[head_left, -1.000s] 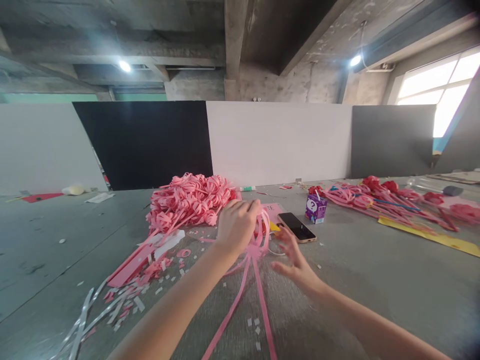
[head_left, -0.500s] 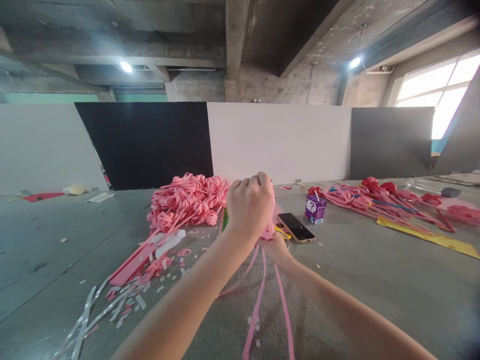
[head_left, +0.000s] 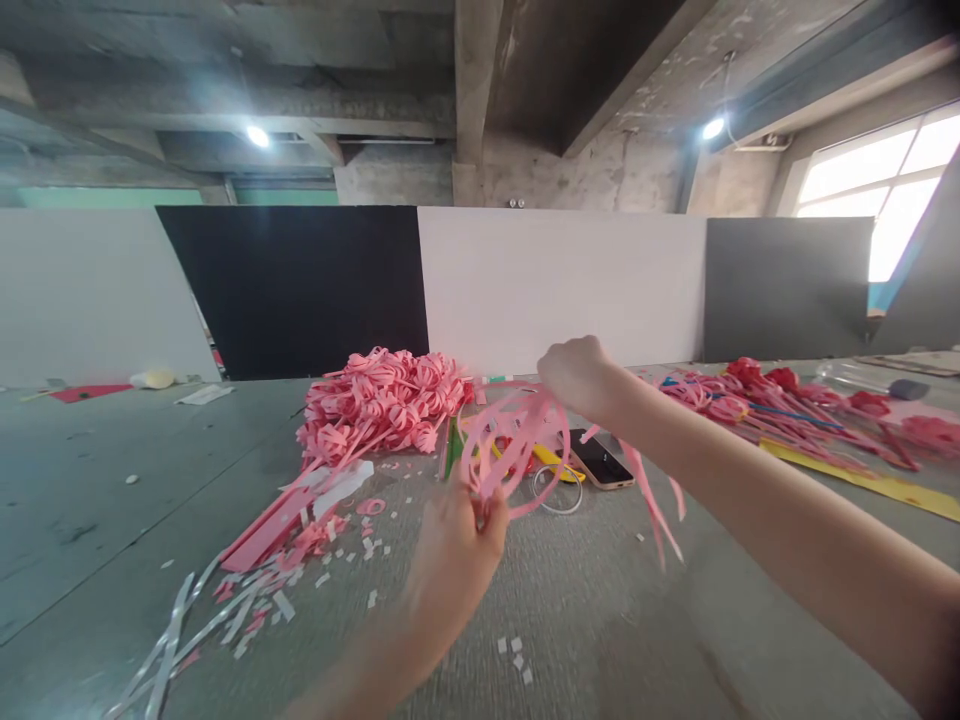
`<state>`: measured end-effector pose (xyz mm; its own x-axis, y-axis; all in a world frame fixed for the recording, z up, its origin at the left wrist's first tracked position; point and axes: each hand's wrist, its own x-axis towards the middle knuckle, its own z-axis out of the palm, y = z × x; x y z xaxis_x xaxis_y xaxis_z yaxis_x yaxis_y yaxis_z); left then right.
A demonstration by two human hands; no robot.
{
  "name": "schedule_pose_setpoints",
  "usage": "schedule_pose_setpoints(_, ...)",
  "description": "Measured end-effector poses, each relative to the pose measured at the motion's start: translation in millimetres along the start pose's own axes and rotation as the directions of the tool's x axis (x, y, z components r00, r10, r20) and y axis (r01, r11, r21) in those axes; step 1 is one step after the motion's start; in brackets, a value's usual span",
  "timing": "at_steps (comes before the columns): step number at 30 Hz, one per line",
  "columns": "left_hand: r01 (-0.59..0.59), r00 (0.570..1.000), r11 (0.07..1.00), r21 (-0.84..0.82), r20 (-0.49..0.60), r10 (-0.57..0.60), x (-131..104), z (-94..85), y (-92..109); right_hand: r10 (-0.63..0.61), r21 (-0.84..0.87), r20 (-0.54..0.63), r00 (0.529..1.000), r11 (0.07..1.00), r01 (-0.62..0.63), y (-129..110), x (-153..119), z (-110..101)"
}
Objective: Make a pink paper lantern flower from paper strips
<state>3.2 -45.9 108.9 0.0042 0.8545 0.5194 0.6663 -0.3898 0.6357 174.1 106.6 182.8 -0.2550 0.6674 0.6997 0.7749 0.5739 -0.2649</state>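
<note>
Fingers of the left hand (head_left: 459, 540), in the head view, are pinched, thumb against forefinger, on the near end of a looped bundle of pink strips (head_left: 523, 440). The right hand (head_left: 577, 372), higher and farther off, is curled into a fist at the bundle's far end; its fingertips are hidden, and loose strip ends hang beyond its wrist. The loops spread between the two hands, above a white ring (head_left: 561, 513) and a yellow object (head_left: 555, 461), with a phone (head_left: 604, 464) just beside. Left stands a heap of pink loops (head_left: 379, 405). Grey work surface (head_left: 600, 620) stretches between the forearms, dotted with white scraps (head_left: 517, 661); its back edge meets a pale panel (head_left: 562, 285).
</note>
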Motion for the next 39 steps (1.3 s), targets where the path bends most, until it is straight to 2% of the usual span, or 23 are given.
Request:
schedule_pose_setpoints(1, 0.139, 0.986, 0.975, -0.174, 0.121, -0.119, -7, 6.4, -7, 0.014, -0.018, 0.020, 1.000, 1.000, -0.014, -6, 2, 9)
schedule_pose_setpoints(2, 0.302, 0.942, 0.897, -0.323, 0.246, -0.228, -15, 13.2, -12, 0.030, -0.037, 0.042, 0.999, 0.999, -0.028, -13, 1, 20)
schedule_pose_setpoints(3, 0.463, 0.877, 0.769, -0.441, 0.355, -0.324, -22, 20.0, -18, 0.045, -0.054, 0.063, 0.997, 0.998, -0.042, -21, -2, 32)
schedule_pose_setpoints(5, 0.702, 0.711, 0.413, -0.580, 0.552, -0.435, -37, 32.7, -25, 0.077, -0.079, 0.088, 0.993, 0.994, -0.070, -36, -16, 58)
schedule_pose_setpoints(6, 0.758, 0.642, 0.261, -0.598, 0.613, -0.461, -44, 38.3, -28, 0.087, -0.084, 0.101, 0.991, 0.993, -0.079, -44, -25, 71)
schedule_pose_setpoints(7, 0.789, 0.587, 0.148, -0.597, 0.659, -0.471, -49, 43.1, -30, 0.098, -0.090, 0.113, 0.989, 0.992, -0.088, -52, -34, 83)
schedule_pose_setpoints(8, 0.805, 0.549, 0.077, -0.588, 0.689, -0.474, -53, 47.3, -32, 0.106, -0.094, 0.125, 0.987, 0.991, -0.095, -59, -44, 95)
schedule_pose_setpoints(10, 0.820, 0.518, 0.029, -0.572, 0.720, -0.462, -58, 53.3, -35, 0.113, -0.100, 0.184, 0.977, 0.990, -0.095, -70, -59, 112)
schedule_pose_setpoints(13, 0.830, 0.511, 0.039, -0.556, 0.733, -0.449, -57, 57.1, -37, 0.112, -0.100, 0.284, 0.952, 0.991, -0.086, -76, -64, 122)
schedule_pose_setpoints(15, 0.840, 0.495, 0.041, -0.541, 0.732, -0.468, -53, 56.9, -38, 0.092, -0.085, 0.345, 0.934, 0.994, -0.066, -74, -57, 115)
schedule_pose_setpoints(18, 0.852, 0.475, 0.036, -0.523, 0.740, -0.476, -47, 55.2, -44, 0.017, -0.032, 0.435, 0.900, 0.999, -0.004, -65, -47, 83)
schedule_pose_setpoints(21, 0.860, 0.470, 0.034, -0.509, 0.764, -0.441, -42, 54.2, -51, -0.090, 0.047, 0.479, 0.873, 0.996, 0.077, -62, -54, 42)
schedule_pose_setpoints(22, 0.862, 0.469, 0.034, -0.505, 0.772, -0.428, -41, 54.0, -53, -0.128, 0.077, 0.451, 0.884, 0.992, 0.105, -64, -62, 31)
schedule_pose_setpoints(23, 0.864, 0.469, 0.034, -0.502, 0.780, -0.414, -40, 53.8, -55, -0.172, 0.117, 0.345, 0.923, 0.983, 0.139, -66, -72, 23)
schedule_pose_setpoints(25, 0.867, 0.467, 0.028, -0.497, 0.792, -0.392, -39, 53.4, -56, -0.157, 0.158, 0.179, 0.971, 0.979, 0.129, -71, -99, 17)
schedule_pose_setpoints(28, 0.874, 0.462, 0.036, -0.484, 0.806, -0.370, -38, 53.2, -55, -0.088, 0.215, 0.019, 0.996, 0.973, 0.082, -69, -142, 27)
schedule_pose_setpoints(30, 0.877, 0.464, 0.053, -0.478, 0.812, -0.353, -38, 53.3, -55, -0.064, 0.198, -0.008, 0.998, 0.978, 0.065, -56, -161, 37)
schedule_pose_setpoints(33, 0.889, 0.456, 0.141, -0.436, 0.811, -0.367, -36, 51.5, -57, 0.016, 0.104, 0.014, 1.000, 0.994, -0.017, -24, -170, 50)
schedule_pose_setpoints(36, 0.885, 0.450, 0.335, -0.322, 0.774, -0.445, -30, 44.1, -62, 0.109, 0.040, 0.149, 0.983, 0.992, -0.116, 2, -170, 59)
schedule_pose_setpoints(39, 0.823, 0.480, 0.538, -0.182, 0.728, -0.489, -22, 32.7, -68, 0.152, 0.051, 0.306, 0.940, 0.983, -0.176, 11, -174, 68)
